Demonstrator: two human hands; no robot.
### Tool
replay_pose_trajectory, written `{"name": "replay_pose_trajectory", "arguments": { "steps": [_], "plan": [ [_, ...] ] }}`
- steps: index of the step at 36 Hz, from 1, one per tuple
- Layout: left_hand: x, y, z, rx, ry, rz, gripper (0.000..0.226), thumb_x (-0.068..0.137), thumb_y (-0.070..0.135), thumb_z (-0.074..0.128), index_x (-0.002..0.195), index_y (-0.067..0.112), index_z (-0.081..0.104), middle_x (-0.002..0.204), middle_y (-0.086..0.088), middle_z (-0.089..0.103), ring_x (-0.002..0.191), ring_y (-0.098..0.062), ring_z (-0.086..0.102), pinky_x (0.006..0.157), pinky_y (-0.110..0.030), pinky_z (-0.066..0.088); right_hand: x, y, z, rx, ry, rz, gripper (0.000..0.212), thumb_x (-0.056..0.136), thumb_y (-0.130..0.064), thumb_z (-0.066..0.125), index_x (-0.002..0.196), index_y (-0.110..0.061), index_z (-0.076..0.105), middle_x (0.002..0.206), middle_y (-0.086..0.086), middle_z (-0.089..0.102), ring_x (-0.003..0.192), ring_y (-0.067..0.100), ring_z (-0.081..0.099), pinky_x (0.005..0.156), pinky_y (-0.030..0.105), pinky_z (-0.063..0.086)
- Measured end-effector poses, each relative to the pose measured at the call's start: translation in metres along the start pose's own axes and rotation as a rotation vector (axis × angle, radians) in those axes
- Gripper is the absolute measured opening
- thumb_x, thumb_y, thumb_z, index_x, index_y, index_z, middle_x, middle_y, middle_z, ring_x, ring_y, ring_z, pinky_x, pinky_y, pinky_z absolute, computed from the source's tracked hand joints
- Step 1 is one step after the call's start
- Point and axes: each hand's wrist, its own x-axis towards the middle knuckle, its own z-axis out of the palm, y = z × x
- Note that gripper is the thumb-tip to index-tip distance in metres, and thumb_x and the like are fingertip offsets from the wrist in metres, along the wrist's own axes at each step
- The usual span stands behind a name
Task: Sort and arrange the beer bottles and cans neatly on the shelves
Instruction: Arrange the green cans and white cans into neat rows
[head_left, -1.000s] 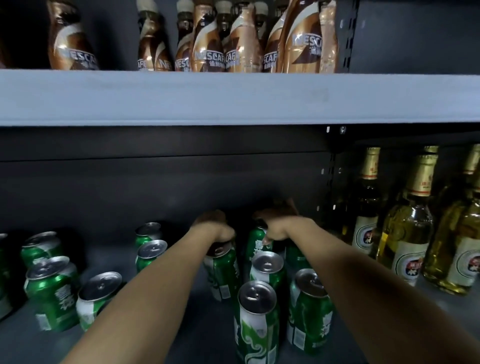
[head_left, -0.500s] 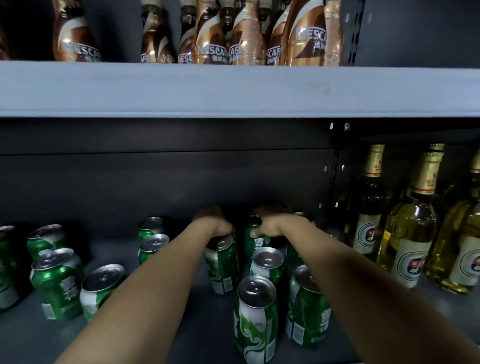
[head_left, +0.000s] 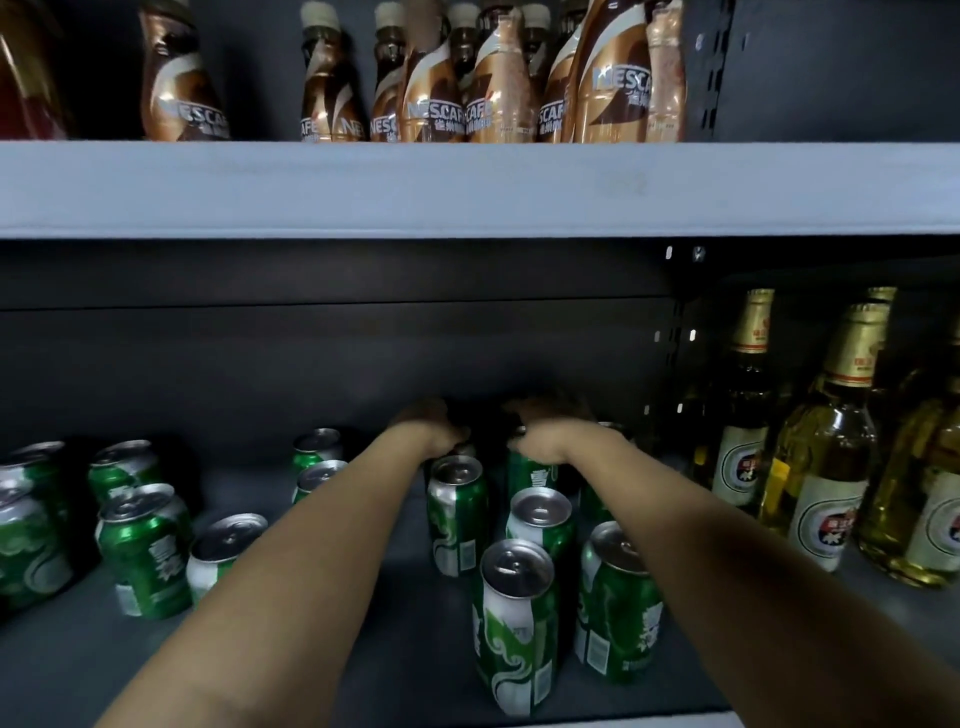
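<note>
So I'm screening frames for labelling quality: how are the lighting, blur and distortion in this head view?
Head view: dim at the back of the lower shelf, so the left hand and right hand sink into shadow; front green cans are sharp with glare on their lids; the wide lens bows the upper shelf edge; left cans slightly soft.

both arms stretched forward, roughly parallel; left hand (head_left: 427, 428) and right hand (head_left: 551, 435) close together, knuckles up, fingers curled down out of sight; grip state unclear
</note>
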Motion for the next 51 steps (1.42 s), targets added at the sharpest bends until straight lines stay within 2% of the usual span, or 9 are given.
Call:
{"name": "replay_pose_trajectory", "arguments": {
  "steps": [4, 10, 22, 29, 34, 39, 42, 45, 51],
  "plan": [
    [-0.007, -0.001, -0.007, 0.020, 0.063, 0.001, 0.047, 0.097, 0.038, 0.053, 0.135, 0.010, 0.053, 0.140, -0.013, 0.052, 0.123, -0.032, 0.050, 0.100, -0.036, 0.042, -0.009, -0.022, -0.016, 0.177, 0.049, -0.080, 0.026, 0.090, -0.029, 0.055, 0.115, -0.024, 0.062, 0.131, 0.003, 0.056, 0.122, 0.028, 0.049, 0.104, 0.039, 0.037],
    [-0.021, -0.005, -0.014, 0.061, 0.074, -0.010, 0.037, 0.104, 0.023, 0.036, 0.136, 0.008, 0.049, 0.138, -0.017, 0.051, 0.119, -0.034, 0.053, 0.097, -0.040, 0.046, -0.024, -0.056, -0.014, 0.009, -0.207, -0.135, 0.051, 0.079, -0.070, 0.060, 0.088, -0.020, 0.060, 0.112, 0.003, 0.061, 0.096, 0.023, 0.056, 0.076, 0.027, 0.039],
    [-0.045, -0.019, -0.025, 0.129, 0.070, -0.057, 0.035, 0.096, 0.007, 0.038, 0.124, 0.004, 0.059, 0.135, -0.019, 0.055, 0.122, -0.034, 0.053, 0.095, -0.034, 0.043, -0.024, -0.066, -0.006, 0.158, -0.317, -0.253, 0.069, 0.081, -0.009, 0.075, 0.142, -0.020, 0.045, 0.146, 0.004, 0.040, 0.130, 0.024, 0.042, 0.104, 0.030, 0.039],
    [-0.057, -0.021, -0.021, -0.033, 0.087, -0.073, 0.036, 0.096, 0.001, 0.038, 0.126, -0.003, 0.057, 0.133, -0.021, 0.055, 0.122, -0.033, 0.051, 0.099, -0.035, 0.042, -0.021, -0.077, 0.002, 0.008, -0.151, -0.164, 0.070, 0.075, -0.070, 0.064, 0.118, -0.016, 0.057, 0.121, 0.002, 0.060, 0.109, 0.025, 0.057, 0.078, 0.031, 0.044],
    [-0.060, -0.030, -0.018, -0.149, 0.083, -0.090, 0.032, 0.093, 0.004, 0.040, 0.115, -0.003, 0.062, 0.120, -0.025, 0.062, 0.108, -0.038, 0.059, 0.082, -0.039, 0.051, -0.018, -0.080, 0.000, 0.099, -0.201, -0.206, 0.062, 0.077, -0.049, 0.076, 0.125, -0.014, 0.056, 0.122, 0.004, 0.059, 0.107, 0.023, 0.057, 0.081, 0.030, 0.046],
    [-0.061, -0.028, -0.019, -0.168, 0.123, -0.117, 0.031, 0.095, 0.000, 0.039, 0.118, -0.011, 0.058, 0.126, -0.029, 0.057, 0.117, -0.039, 0.054, 0.095, -0.040, 0.046, -0.017, -0.076, -0.013, 0.360, -0.363, -0.142, 0.052, 0.090, -0.039, 0.065, 0.133, -0.014, 0.050, 0.107, 0.004, 0.058, 0.088, 0.019, 0.056, 0.083, 0.033, 0.049],
    [-0.056, -0.030, -0.022, -0.119, 0.160, -0.104, 0.031, 0.094, 0.001, 0.041, 0.116, -0.006, 0.062, 0.125, -0.024, 0.059, 0.116, -0.037, 0.055, 0.096, -0.040, 0.046, -0.008, -0.062, -0.019, 0.500, -0.142, -0.042, 0.020, 0.100, -0.027, 0.048, 0.104, -0.012, 0.060, 0.102, 0.011, 0.061, 0.088, 0.023, 0.059, 0.075, 0.028, 0.049],
    [-0.046, -0.030, -0.024, -0.033, 0.135, -0.073, 0.031, 0.094, 0.002, 0.040, 0.114, -0.003, 0.064, 0.124, -0.021, 0.062, 0.114, -0.035, 0.057, 0.093, -0.035, 0.047, 0.002, -0.042, -0.021, 0.339, 0.138, 0.143, 0.032, 0.097, -0.018, 0.040, 0.113, -0.006, 0.065, 0.124, 0.018, 0.061, 0.113, 0.033, 0.059, 0.089, 0.032, 0.047],
    [-0.026, -0.016, -0.015, -0.042, 0.080, -0.007, 0.038, 0.102, 0.032, 0.044, 0.123, 0.005, 0.061, 0.132, -0.016, 0.057, 0.119, -0.033, 0.053, 0.096, -0.035, 0.043, 0.008, -0.024, -0.008, 0.323, 0.119, 0.205, 0.037, 0.094, -0.013, 0.041, 0.122, -0.010, 0.064, 0.133, 0.014, 0.058, 0.120, 0.033, 0.056, 0.100, 0.039, 0.047]
  ]
}}
